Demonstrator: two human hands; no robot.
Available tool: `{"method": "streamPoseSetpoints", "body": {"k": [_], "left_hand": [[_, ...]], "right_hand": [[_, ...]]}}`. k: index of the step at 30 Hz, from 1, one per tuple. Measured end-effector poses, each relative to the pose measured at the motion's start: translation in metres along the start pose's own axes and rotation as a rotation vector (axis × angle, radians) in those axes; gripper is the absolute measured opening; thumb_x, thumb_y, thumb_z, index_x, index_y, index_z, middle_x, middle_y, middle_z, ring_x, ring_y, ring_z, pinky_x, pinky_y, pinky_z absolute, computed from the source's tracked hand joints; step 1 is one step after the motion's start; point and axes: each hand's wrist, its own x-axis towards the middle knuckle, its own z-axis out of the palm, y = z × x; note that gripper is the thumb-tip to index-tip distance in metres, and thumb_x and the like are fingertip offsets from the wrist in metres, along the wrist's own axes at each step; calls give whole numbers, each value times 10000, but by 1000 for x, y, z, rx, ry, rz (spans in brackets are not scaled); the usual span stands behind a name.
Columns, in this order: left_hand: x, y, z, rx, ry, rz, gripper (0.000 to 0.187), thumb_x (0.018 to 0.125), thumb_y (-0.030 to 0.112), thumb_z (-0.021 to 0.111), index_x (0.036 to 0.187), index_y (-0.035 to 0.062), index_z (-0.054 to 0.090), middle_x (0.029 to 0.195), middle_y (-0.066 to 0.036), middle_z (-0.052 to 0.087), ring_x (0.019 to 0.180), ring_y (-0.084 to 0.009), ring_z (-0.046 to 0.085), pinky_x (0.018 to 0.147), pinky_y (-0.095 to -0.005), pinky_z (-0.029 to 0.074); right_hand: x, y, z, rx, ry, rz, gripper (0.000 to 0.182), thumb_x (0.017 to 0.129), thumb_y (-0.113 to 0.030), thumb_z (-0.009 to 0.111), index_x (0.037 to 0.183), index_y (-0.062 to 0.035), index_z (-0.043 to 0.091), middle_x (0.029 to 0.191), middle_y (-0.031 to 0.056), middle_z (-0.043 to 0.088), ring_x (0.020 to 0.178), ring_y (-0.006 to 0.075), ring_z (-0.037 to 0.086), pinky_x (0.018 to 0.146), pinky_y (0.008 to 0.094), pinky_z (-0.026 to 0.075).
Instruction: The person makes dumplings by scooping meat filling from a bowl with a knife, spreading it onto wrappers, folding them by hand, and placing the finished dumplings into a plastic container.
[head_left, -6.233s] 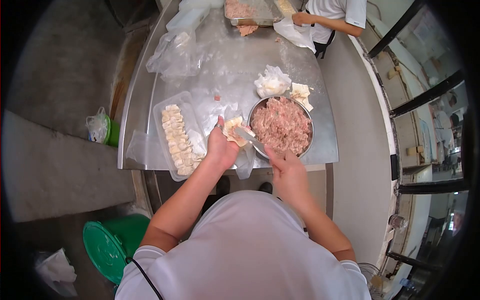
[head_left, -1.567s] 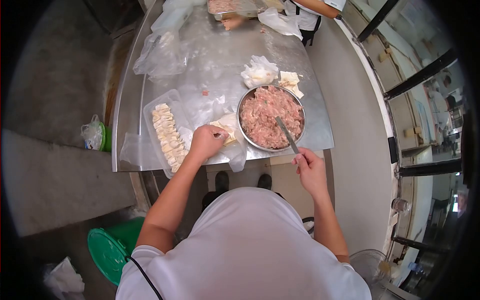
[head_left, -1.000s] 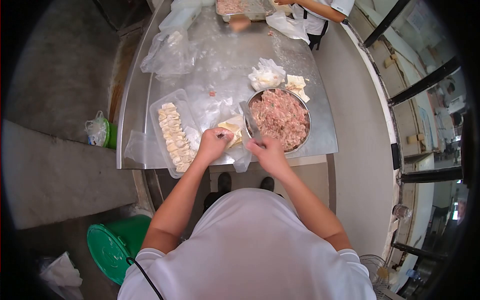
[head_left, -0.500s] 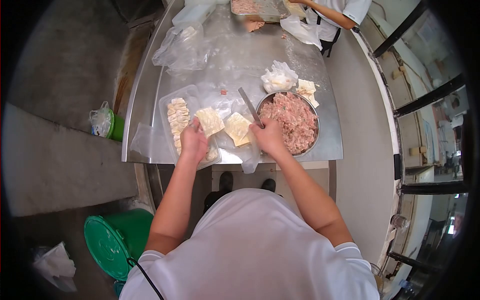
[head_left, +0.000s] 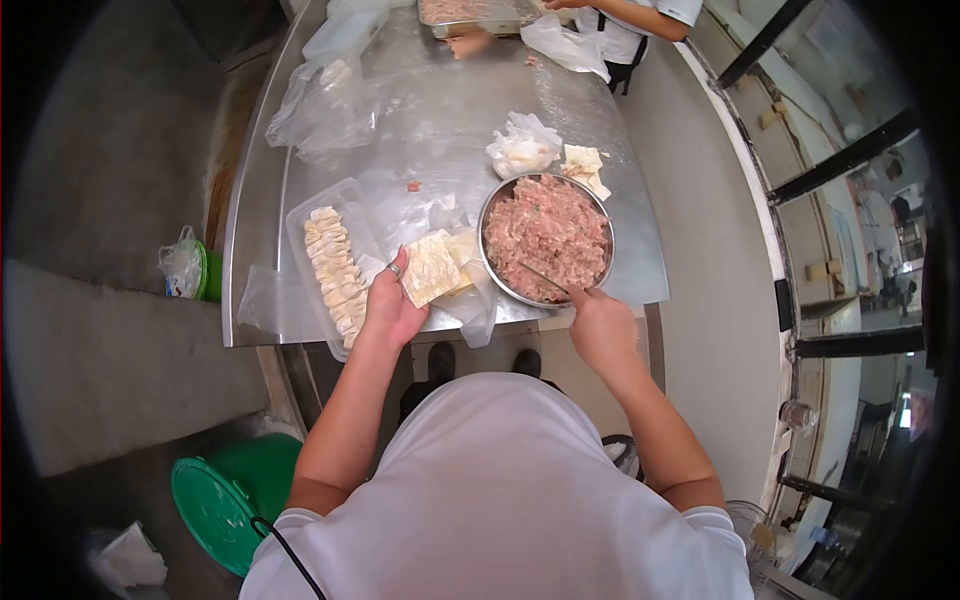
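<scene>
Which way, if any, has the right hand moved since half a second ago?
Yes: the right hand has moved closer to the right and near edges of the metal table.

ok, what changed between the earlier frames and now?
Left hand held a meat-topped wrapper in the first frame; it now holds a flat one, shifted right since the last frame, away from the tray. Right hand has swung the knife right, from the bowl's left side to the meat. Bowl and folded row stayed put.
</scene>
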Motion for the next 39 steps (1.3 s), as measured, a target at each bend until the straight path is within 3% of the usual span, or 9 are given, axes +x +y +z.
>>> {"method": "streamPoseSetpoints", "body": {"k": [7, 13, 16, 19, 25, 28, 31, 34, 39], "left_hand": [[-2, -8, 14, 17, -45, -76, 499, 1095, 321, 377, 1433, -42, 437, 1401, -230, 559, 1290, -358, 559, 1147, -477, 398], [0, -8, 7, -34, -70, -60, 504, 1096, 312, 365, 1446, -47, 423, 1401, -234, 557, 1291, -364, 558, 1154, -486, 392], [1, -7, 4, -25, -45, -54, 511, 1097, 317, 353, 1450, -46, 418, 1406, -229, 554, 1292, -368, 556, 1154, -489, 393], [0, -11, 4, -9, -69, -42, 544, 1097, 328, 340, 1457, -76, 390, 1414, -249, 542, 1291, -370, 561, 1152, -484, 406], [-1, -13, 8, -15, -61, -58, 540, 1098, 325, 337, 1462, -70, 390, 1391, -235, 561, 1281, -370, 568, 1146, -486, 412], [0, -14, 5, -17, -67, -53, 541, 1099, 322, 325, 1468, -68, 382, 1386, -233, 562, 1275, -378, 571, 1142, -489, 416], [1, -15, 4, 4, -85, -48, 536, 1101, 317, 309, 1471, -66, 380, 1386, -230, 563, 1269, -383, 572, 1138, -493, 419], [3, -20, 5, -18, -96, -80, 527, 1102, 310, 298, 1477, -56, 367, 1380, -228, 566, 1261, -382, 577, 1132, -500, 424], [0, -36, 15, 42, -34, -138, 510, 1107, 306, 271, 1474, -35, 364, 1374, -229, 565, 1234, -382, 591, 1115, -502, 432]], "right_hand": [[1, -1, 18, -5, -119, -84, 371, 812, -33, 585, 1165, -70, 694, 939, 200, 712, 823, 367, 710, 716, 488, 560], [6, 24, 18, 475, -193, 38, 256, 818, -54, 620, 1070, -54, 667, 930, 213, 702, 850, 417, 694, 740, 535, 548], [8, 20, 8, 255, -152, 43, 267, 808, -68, 641, 1073, -57, 671, 935, 198, 711, 842, 404, 702, 737, 526, 558], [9, 7, 17, 92, 30, -33, 248, 836, -49, 566, 1049, -48, 694, 901, 206, 702, 801, 406, 690, 721, 508, 547], [8, -1, 20, 95, -88, -67, 242, 827, -47, 568, 1026, -32, 705, 900, 203, 714, 818, 410, 693, 702, 509, 542], [12, 21, 31, 260, -115, -61, 184, 888, -51, 570, 982, 2, 719, 770, 160, 700, 725, 313, 700, 630, 436, 518], [7, 32, 32, 730, -230, 104, 196, 955, -73, 573, 1007, 26, 735, 675, 75, 638, 647, 174, 622, 599, 354, 475], [5, 35, 27, 860, -279, 232, 218, 994, -88, 573, 1092, 18, 735, 689, 9, 597, 643, 99, 540, 600, 295, 452], [-1, 38, 30, 923, -166, 289, 249, 1000, -64, 568, 1188, 10, 714, 702, 15, 601, 648, 107, 545, 630, 299, 473]]}}
